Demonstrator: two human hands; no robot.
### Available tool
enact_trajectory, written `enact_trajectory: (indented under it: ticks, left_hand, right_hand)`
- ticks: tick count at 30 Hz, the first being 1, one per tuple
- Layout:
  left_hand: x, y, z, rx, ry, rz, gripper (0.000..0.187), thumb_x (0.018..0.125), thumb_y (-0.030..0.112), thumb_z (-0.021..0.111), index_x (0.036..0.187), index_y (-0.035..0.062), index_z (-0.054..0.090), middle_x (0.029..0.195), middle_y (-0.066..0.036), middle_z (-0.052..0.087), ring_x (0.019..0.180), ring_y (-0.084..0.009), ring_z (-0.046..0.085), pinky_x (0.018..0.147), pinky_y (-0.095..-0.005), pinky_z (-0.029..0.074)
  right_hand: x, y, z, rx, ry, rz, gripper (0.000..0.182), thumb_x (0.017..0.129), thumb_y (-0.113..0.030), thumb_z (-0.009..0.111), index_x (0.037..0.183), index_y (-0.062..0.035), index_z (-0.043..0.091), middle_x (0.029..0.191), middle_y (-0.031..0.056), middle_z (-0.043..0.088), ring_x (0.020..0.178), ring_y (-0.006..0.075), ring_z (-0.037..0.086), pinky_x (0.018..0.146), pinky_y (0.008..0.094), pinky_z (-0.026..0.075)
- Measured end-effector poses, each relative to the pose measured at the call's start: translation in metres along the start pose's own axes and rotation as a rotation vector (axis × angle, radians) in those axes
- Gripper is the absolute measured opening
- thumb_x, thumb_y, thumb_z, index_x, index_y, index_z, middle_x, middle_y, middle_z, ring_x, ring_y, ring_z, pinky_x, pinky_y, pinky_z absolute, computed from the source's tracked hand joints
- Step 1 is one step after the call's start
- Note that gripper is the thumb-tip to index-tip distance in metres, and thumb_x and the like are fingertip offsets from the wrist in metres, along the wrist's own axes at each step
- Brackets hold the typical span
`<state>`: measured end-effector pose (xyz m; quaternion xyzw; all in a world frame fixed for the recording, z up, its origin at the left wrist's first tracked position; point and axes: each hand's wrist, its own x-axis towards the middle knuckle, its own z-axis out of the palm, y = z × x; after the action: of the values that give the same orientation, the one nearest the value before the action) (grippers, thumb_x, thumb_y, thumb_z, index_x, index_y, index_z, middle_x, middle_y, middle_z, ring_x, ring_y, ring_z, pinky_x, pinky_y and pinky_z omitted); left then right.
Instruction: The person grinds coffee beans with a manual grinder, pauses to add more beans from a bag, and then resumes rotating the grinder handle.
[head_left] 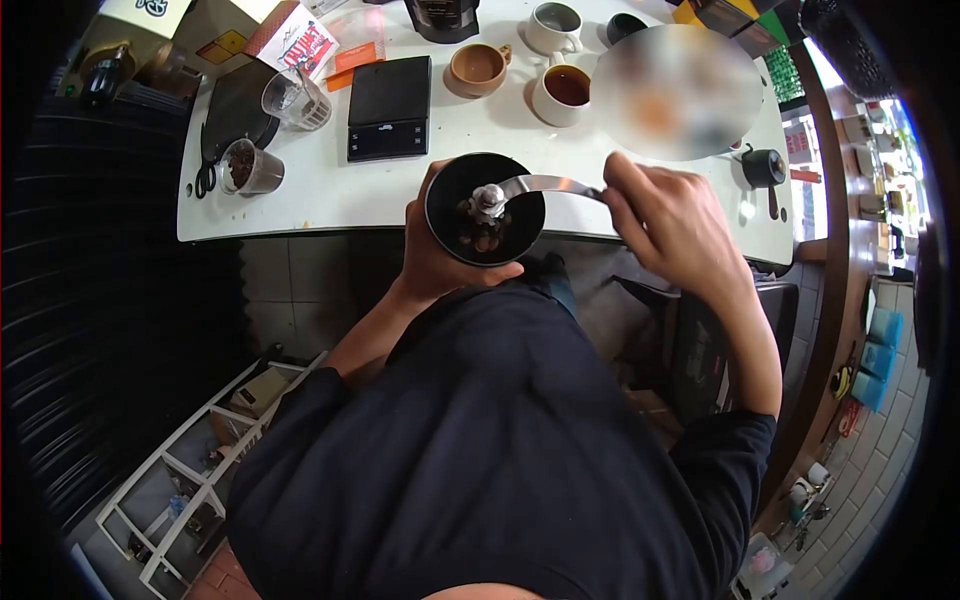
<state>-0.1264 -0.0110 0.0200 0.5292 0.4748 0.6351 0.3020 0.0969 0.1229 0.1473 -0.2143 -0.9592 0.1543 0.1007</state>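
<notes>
A black manual coffee grinder [460, 240] is held upright in front of my body, just off the table's near edge. My left hand [428, 255] wraps round its body from the left and below, the thumb showing under the rim. Inside the open top lie a few coffee beans [487, 240] around the metal shaft. The curved metal crank handle [545, 184] reaches out to the right. My right hand [675, 215] is closed round the end of the crank, hiding its knob.
On the white table [330, 205] are a black scale [390, 100], a plastic cup of coffee beans [255, 170], a clear glass cup [297, 100], a brown cup [478, 70] and a white cup of dark liquid [562, 97]. A small black pot [763, 168] stands at right. One round area is blurred.
</notes>
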Motion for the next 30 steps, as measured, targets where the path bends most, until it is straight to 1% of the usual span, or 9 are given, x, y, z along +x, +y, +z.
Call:
enact_trajectory:
  ticks: [14, 18, 20, 22, 23, 26, 27, 28, 30]
  left_hand:
    - [0.018, 0.001, 0.004, 0.019, 0.047, 0.014, 0.095, 0.054, 0.045, 0.100, 0.125, 0.0008, 0.056, 0.116, -0.010, 0.063, 0.105, -0.0202, 0.066, 0.094, -0.0352, 0.054]
    - [0.028, 0.001, 0.021, 0.234, -0.043, -0.007, 0.093, 0.051, 0.044, 0.100, 0.124, 0.0047, 0.058, 0.110, -0.007, 0.067, 0.101, -0.0196, 0.068, 0.093, -0.0353, 0.054]
    - [0.019, -0.012, 0.034, 0.296, -0.166, 0.051, 0.059, 0.079, 0.033, 0.086, 0.125, 0.0079, 0.059, 0.109, -0.004, 0.070, 0.093, -0.0235, 0.070, 0.084, -0.0343, 0.055]
    - [-0.017, -0.009, 0.090, 0.540, 0.137, -0.460, 0.041, 0.092, 0.024, 0.070, 0.128, 0.0066, 0.060, 0.113, -0.004, 0.070, 0.088, -0.0237, 0.069, 0.081, -0.0324, 0.055]
    - [-0.016, -0.006, 0.086, 0.538, 0.125, -0.465, 0.041, 0.092, 0.024, 0.070, 0.128, 0.0066, 0.060, 0.113, -0.004, 0.070, 0.088, -0.0237, 0.069, 0.081, -0.0324, 0.055]
    - [-0.002, 0.010, 0.045, 0.068, -0.405, 0.135, 0.090, 0.063, 0.039, 0.098, 0.130, -0.0007, 0.052, 0.115, -0.010, 0.066, 0.102, -0.0236, 0.070, 0.090, -0.0336, 0.057]
    - [-0.008, 0.006, 0.040, 0.005, -0.348, 0.003, 0.116, 0.040, 0.045, 0.105, 0.131, -0.0005, 0.050, 0.116, -0.011, 0.067, 0.104, -0.0227, 0.069, 0.093, -0.0361, 0.055]
    - [-0.018, 0.001, 0.033, -0.252, -0.229, -0.346, 0.107, 0.049, 0.043, 0.103, 0.132, -0.0006, 0.051, 0.115, -0.010, 0.068, 0.103, -0.0189, 0.067, 0.093, -0.0351, 0.055]
    - [-0.012, -0.005, 0.024, -0.372, -0.064, -0.535, 0.100, 0.055, 0.041, 0.102, 0.131, -0.0005, 0.052, 0.113, -0.008, 0.070, 0.102, -0.0183, 0.068, 0.093, -0.0335, 0.055]
  right_hand:
    - [-0.022, -0.052, -0.013, 0.019, 0.003, -0.215, 0.018, 0.083, -0.017, 0.070, 0.090, -0.0098, 0.055, 0.067, 0.0014, 0.048, 0.057, 0.0184, 0.058, 0.054, 0.0330, 0.049]
    - [-0.013, -0.079, 0.018, -0.221, -0.013, -0.516, 0.015, 0.083, -0.022, 0.065, 0.086, -0.0125, 0.055, 0.067, -0.0012, 0.043, 0.058, 0.0148, 0.055, 0.055, 0.0317, 0.047]
    - [0.013, -0.086, 0.041, -0.196, 0.097, -0.651, 0.016, 0.086, -0.027, 0.062, 0.091, -0.0133, 0.056, 0.068, -0.0010, 0.048, 0.062, 0.0150, 0.059, 0.056, 0.0310, 0.047]
    - [0.040, -0.087, 0.037, -0.227, 0.062, -0.630, 0.020, 0.089, -0.030, 0.060, 0.100, -0.0134, 0.061, 0.072, 0.0030, 0.057, 0.066, 0.0184, 0.065, 0.057, 0.0337, 0.049]
    - [0.053, -0.078, 0.039, -0.204, 0.078, -0.581, 0.024, 0.090, -0.030, 0.060, 0.106, -0.0129, 0.062, 0.075, 0.0052, 0.061, 0.067, 0.0204, 0.067, 0.057, 0.0361, 0.050]
    - [0.088, -0.014, 0.026, -0.110, -0.155, -0.289, 0.032, 0.092, -0.027, 0.061, 0.120, -0.0096, 0.061, 0.083, 0.0100, 0.067, 0.069, 0.0286, 0.068, 0.057, 0.0423, 0.051]
    - [0.087, 0.015, 0.030, -0.138, -0.065, -0.191, 0.031, 0.093, -0.024, 0.062, 0.119, -0.0083, 0.060, 0.081, 0.0108, 0.066, 0.069, 0.0311, 0.067, 0.057, 0.0430, 0.051]
    - [0.078, 0.040, 0.036, -0.163, 0.024, -0.098, 0.030, 0.093, -0.021, 0.062, 0.119, -0.0069, 0.059, 0.080, 0.0116, 0.066, 0.069, 0.0336, 0.067, 0.056, 0.0437, 0.051]
    - [0.048, 0.059, 0.034, -0.131, -0.050, 0.011, 0.023, 0.096, -0.018, 0.058, 0.115, -0.0051, 0.058, 0.074, 0.0133, 0.065, 0.067, 0.0376, 0.066, 0.058, 0.0446, 0.050]
